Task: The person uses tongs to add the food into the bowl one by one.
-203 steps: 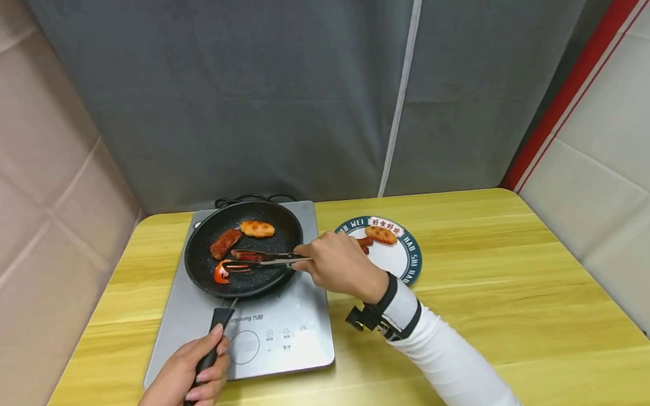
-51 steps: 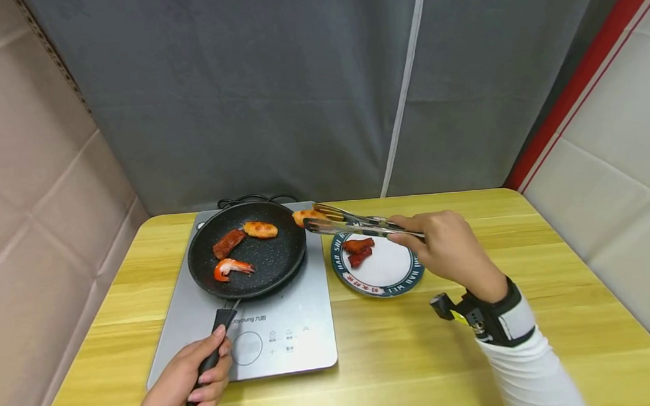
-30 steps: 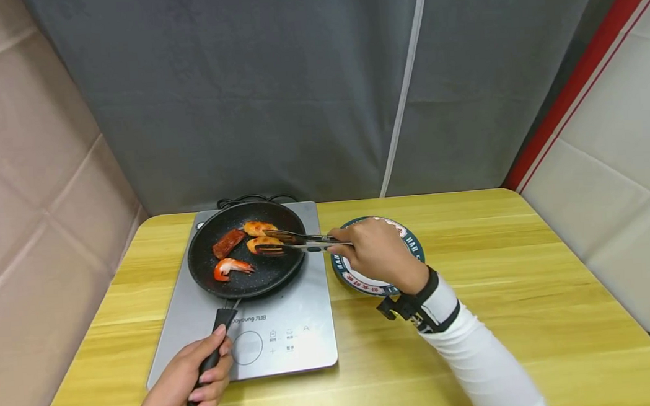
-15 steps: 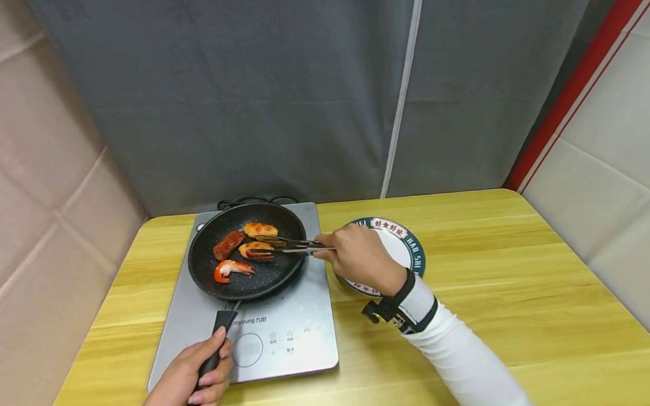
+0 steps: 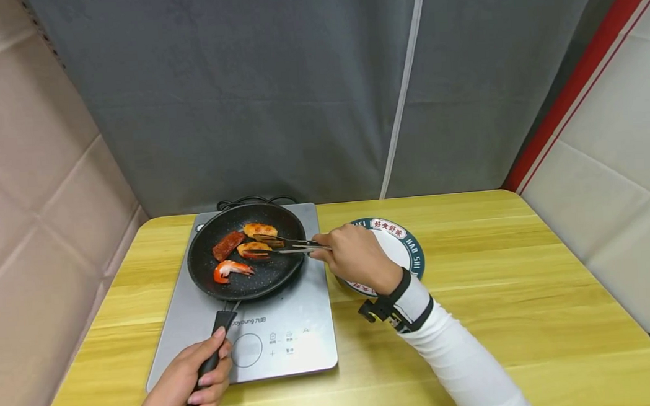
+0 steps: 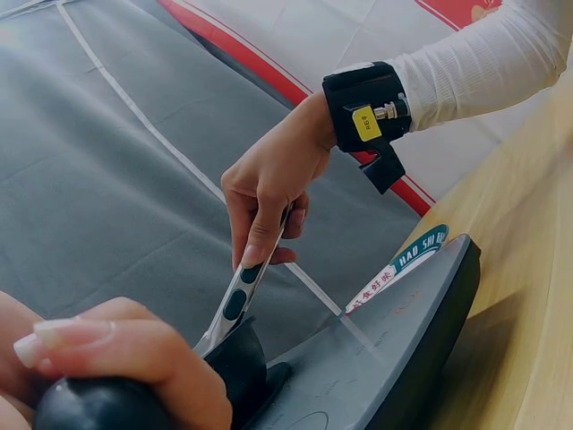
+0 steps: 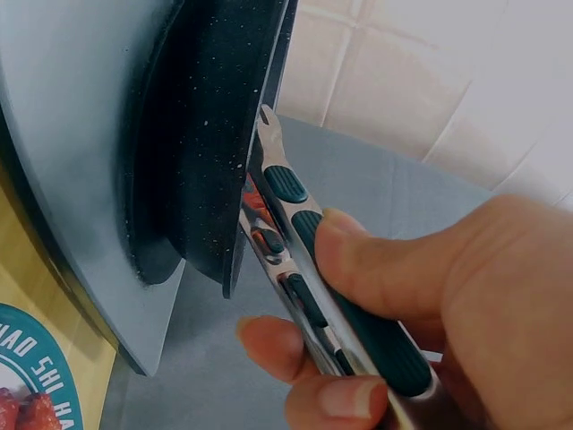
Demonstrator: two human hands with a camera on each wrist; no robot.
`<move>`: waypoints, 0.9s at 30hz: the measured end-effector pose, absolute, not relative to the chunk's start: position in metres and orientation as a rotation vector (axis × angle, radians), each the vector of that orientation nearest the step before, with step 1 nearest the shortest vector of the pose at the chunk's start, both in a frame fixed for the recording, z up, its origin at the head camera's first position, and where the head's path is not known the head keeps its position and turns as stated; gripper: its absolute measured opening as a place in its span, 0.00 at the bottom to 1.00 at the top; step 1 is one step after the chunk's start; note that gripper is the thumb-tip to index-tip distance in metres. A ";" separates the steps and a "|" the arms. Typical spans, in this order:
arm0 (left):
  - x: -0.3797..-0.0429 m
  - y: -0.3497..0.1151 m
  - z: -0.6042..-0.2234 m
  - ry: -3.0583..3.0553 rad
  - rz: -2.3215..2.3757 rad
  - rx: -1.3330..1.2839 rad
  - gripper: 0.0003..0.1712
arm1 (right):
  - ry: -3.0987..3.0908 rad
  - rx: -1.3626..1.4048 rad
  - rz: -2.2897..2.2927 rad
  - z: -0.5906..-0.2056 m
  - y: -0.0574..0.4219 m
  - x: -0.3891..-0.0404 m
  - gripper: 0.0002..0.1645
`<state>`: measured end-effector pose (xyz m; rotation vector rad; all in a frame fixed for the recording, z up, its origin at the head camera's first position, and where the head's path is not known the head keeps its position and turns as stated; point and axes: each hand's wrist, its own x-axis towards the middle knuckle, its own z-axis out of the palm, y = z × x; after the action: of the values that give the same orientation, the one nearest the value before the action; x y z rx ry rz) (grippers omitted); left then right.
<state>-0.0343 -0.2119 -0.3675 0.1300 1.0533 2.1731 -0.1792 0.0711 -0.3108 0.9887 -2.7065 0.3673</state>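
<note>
My left hand (image 5: 192,372) grips the black handle (image 5: 225,319) of a frying pan (image 5: 252,288). My right hand (image 5: 358,254) holds metal tongs (image 5: 300,248) with dark green grip pads, thumb on one arm and fingers on the other in the right wrist view. The tongs' tips reach into the pan and lie over the right part of an orange-brown chicken wing (image 5: 246,249). A second wing (image 5: 259,229) lies just behind it. To the left is a reddish-brown piece of meat (image 5: 227,245), with a red and white shrimp (image 5: 232,269) in front.
The pan sits on a silver induction cooker (image 5: 281,361); its black cord (image 5: 254,199) runs behind. Right of it, a green-rimmed plate (image 5: 415,247) is partly covered by my right hand; reddish meat pieces (image 7: 31,414) show on it in the right wrist view. Grey cloth (image 5: 240,96) hangs behind the table.
The tongs were at the shrimp, then carried a wing from the plate into the pan. In the last second the wing shifted slightly left. My left hand stays on the handle.
</note>
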 end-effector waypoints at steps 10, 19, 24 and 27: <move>-0.035 -0.212 -0.369 1.049 2.170 0.132 0.23 | -2.784 0.924 0.348 -0.305 0.076 -0.172 0.20; -0.036 -0.212 -0.368 1.066 2.164 0.116 0.22 | -2.697 0.806 0.458 -0.287 0.107 -0.156 0.23; -0.035 -0.212 -0.368 1.058 2.170 0.133 0.22 | -2.678 0.729 0.457 -0.283 0.136 -0.150 0.24; -0.035 -0.212 -0.367 1.063 2.170 0.130 0.22 | -2.695 0.674 0.444 -0.283 0.155 -0.149 0.25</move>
<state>-0.0348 -0.2124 -0.3674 0.1299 1.0628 2.1703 -0.1485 0.1545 -0.2828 0.6739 -2.6945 0.4441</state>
